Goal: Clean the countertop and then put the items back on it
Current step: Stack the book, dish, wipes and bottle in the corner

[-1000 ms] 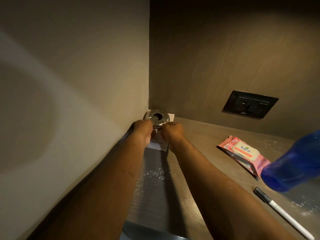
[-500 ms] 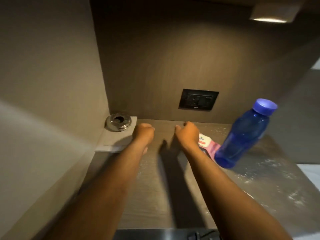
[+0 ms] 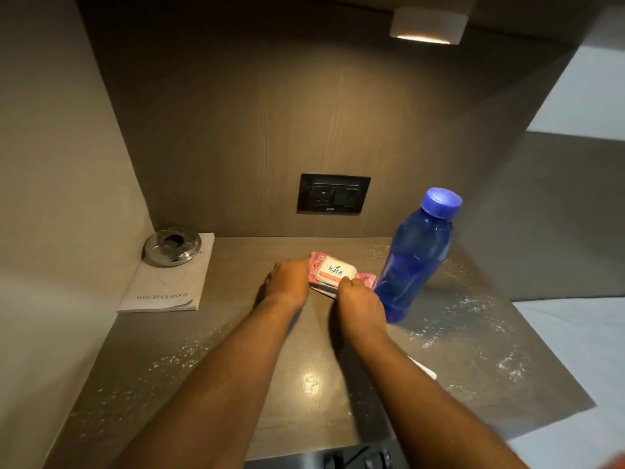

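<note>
Centrally, on the speckled grey countertop (image 3: 209, 374), the pink soft-plastic pack of wet wipes (image 3: 333, 271) lay flat, left hand (image 3: 287, 279) and right hand (image 3: 360, 301) closed on its ends; best squared gently, clear of the upright blue plastic bottle (image 3: 411, 262) just right of it.

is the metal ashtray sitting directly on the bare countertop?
No. The metal ashtray rests on the far end of a white booklet, which lies on the countertop in the left corner.
</note>
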